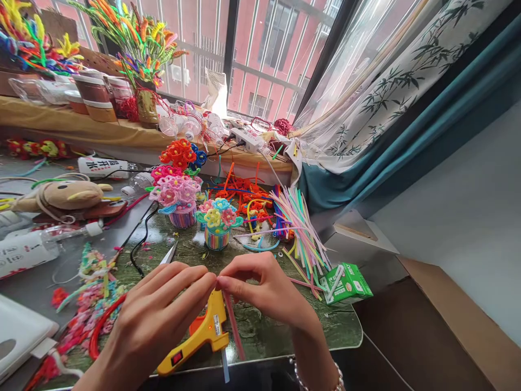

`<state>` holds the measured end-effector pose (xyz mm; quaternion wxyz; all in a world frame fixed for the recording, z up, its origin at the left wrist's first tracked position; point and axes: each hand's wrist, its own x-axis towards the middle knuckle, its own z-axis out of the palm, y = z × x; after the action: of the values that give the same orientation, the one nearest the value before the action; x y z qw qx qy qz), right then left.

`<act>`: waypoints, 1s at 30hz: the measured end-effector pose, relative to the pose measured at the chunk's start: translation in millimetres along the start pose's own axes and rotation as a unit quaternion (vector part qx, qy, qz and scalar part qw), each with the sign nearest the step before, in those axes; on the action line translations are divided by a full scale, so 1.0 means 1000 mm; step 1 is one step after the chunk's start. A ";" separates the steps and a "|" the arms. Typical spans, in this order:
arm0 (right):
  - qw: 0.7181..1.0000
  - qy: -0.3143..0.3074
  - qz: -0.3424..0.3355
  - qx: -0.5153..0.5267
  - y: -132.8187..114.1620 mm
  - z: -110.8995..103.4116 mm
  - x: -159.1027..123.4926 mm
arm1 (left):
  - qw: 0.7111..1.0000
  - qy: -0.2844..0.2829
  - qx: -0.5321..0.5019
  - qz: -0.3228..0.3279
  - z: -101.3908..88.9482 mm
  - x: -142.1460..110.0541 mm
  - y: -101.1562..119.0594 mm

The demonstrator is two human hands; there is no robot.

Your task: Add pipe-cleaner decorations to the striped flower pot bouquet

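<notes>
Both sets of fingertips meet above the yellow glue gun, at the upper end of a pink pipe cleaner (233,326). My right hand (271,288) pinches that end between thumb and index finger, and the rest of the strip hangs down toward the table edge. My left hand (163,304) is closed, its fingers pressed together at the same end; its thumb is hidden. Below them lies the glue gun (214,320), with a glue stick sticking out of its back. Scissors (170,253) show only their blades beyond my left hand.
Small pots of pipe-cleaner flowers (216,239) stand ahead. Pastel pipe cleaners (299,228) lie in a bundle at right, by a green box (347,283). Loose flower pieces (87,315) are piled at left. Bottles (103,167) and a black cable (140,244) lie farther left.
</notes>
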<state>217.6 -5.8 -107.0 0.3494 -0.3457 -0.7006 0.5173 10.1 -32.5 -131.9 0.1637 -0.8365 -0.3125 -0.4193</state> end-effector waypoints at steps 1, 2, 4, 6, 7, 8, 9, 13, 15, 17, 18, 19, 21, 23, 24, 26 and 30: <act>1.000 0.001 -0.006 -0.006 -0.001 0.000 0.000 | 1.000 0.001 0.005 0.006 0.000 0.000 0.000; 1.000 0.001 -0.011 -0.008 -0.001 0.000 0.000 | 1.000 0.001 0.010 0.012 0.000 -0.001 0.000; 1.000 0.002 -0.015 -0.001 -0.001 0.001 0.000 | 0.999 -0.008 0.021 0.023 0.000 -0.005 -0.002; 1.000 0.013 -0.008 0.017 0.000 0.003 0.000 | 0.999 -0.017 0.031 0.037 0.000 -0.014 -0.004; 0.999 0.021 -0.003 0.028 0.000 0.005 -0.001 | 0.998 -0.017 0.039 0.044 -0.001 -0.019 -0.006; 0.999 0.029 0.003 0.040 0.000 0.007 -0.001 | 0.997 -0.018 0.048 0.050 -0.001 -0.023 -0.006; 0.998 0.038 0.009 0.055 0.001 0.009 -0.002 | 0.997 -0.018 0.053 0.054 -0.001 -0.027 -0.006; 0.991 0.066 0.031 0.115 0.002 0.019 -0.006 | 0.999 -0.016 0.028 0.018 -0.001 -0.028 -0.001; 0.986 0.090 0.039 0.135 0.003 0.021 -0.008 | 0.999 -0.004 0.009 -0.039 -0.002 -0.020 0.005; 0.981 0.119 0.041 0.150 0.005 0.022 -0.009 | 0.994 0.015 0.016 -0.110 -0.004 -0.009 0.012; 0.978 0.132 0.039 0.155 0.006 0.023 -0.009 | 0.990 0.024 0.025 -0.137 -0.005 -0.005 0.016; 0.976 0.144 0.035 0.159 0.007 0.023 -0.009 | 0.987 0.029 0.031 -0.153 -0.006 -0.001 0.020; 0.973 0.162 0.025 0.162 0.008 0.024 -0.009 | 0.986 0.020 0.031 -0.165 -0.007 0.003 0.027; 0.972 0.174 0.018 0.158 0.008 0.025 -0.009 | 0.985 -0.005 0.022 -0.169 -0.006 0.004 0.033; 0.972 0.177 0.019 0.155 0.008 0.026 -0.009 | 0.984 -0.017 0.021 -0.176 -0.005 0.002 0.035; 0.972 0.179 0.028 0.149 0.008 0.028 -0.009 | 0.981 -0.020 0.024 -0.190 -0.003 -0.001 0.039; 0.975 0.186 0.044 0.116 0.009 0.026 -0.010 | 0.977 -0.021 0.017 -0.213 -0.002 -0.004 0.041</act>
<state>201.5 -24.7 -123.1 0.4881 -0.4232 -0.5426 0.5368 34.3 -65.5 -134.2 0.0787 -0.7566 -0.4937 -0.4215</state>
